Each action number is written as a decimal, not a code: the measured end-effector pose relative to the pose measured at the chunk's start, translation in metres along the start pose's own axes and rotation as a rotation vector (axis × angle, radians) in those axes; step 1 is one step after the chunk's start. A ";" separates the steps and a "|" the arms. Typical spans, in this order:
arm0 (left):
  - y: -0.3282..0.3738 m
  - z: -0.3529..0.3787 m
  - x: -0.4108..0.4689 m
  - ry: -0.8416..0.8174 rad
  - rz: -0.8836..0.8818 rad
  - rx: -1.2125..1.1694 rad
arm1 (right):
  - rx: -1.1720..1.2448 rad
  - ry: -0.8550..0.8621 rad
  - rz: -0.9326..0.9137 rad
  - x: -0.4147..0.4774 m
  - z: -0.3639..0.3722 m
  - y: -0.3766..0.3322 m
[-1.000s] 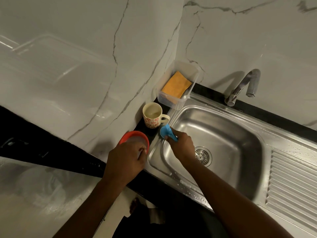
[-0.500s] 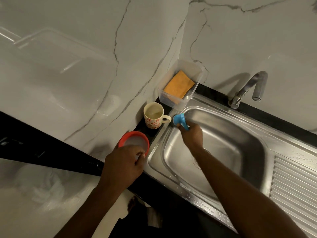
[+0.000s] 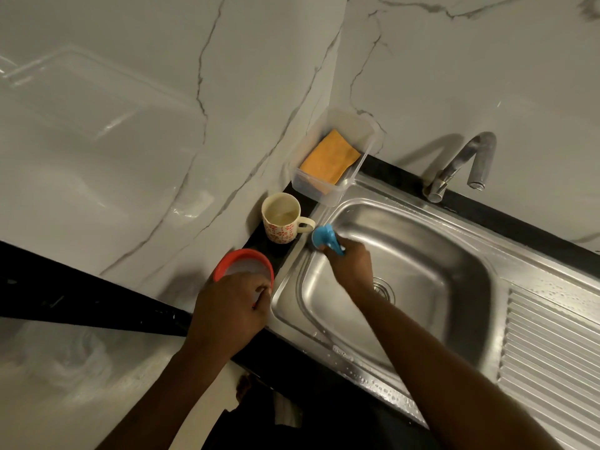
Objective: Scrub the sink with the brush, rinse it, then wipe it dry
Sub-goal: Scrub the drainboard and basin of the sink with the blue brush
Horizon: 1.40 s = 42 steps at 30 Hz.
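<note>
Since half a second ago the right hand [image 3: 352, 264] has drawn back a little along the basin's left wall, so part of the drain [image 3: 384, 287] shows again. Its fingers are curled tight round the blue brush [image 3: 326, 240], whose head sits at the sink's [image 3: 422, 254] upper-left rim. The left hand [image 3: 230, 306] grips the near edge of a red-rimmed bowl [image 3: 243, 256] on the dark counter. Beyond stand a patterned mug [image 3: 281, 222], a clear tub [image 3: 363, 131] holding an orange sponge [image 3: 329, 157], and the tap [image 3: 467, 160].

Home kitchen, steel sink [image 3: 454, 222], tap [image 3: 467, 160], marble walls [image 3: 130, 125], mug [image 3: 281, 222]
</note>
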<state>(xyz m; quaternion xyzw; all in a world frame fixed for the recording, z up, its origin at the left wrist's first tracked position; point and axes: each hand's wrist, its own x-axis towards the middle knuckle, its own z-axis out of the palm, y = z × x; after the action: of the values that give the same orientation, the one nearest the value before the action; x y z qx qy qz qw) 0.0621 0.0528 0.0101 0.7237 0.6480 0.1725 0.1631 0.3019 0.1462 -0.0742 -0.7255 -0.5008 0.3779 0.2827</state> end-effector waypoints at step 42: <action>-0.003 -0.013 -0.023 0.011 0.062 -0.003 | -0.441 -0.398 -0.027 -0.110 -0.029 0.019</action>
<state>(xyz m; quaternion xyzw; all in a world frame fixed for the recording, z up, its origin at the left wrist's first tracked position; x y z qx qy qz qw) 0.0513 0.0309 0.0194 0.7423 0.6258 0.1826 0.1550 0.3122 0.0351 -0.0438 -0.6743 -0.6260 0.3911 0.0196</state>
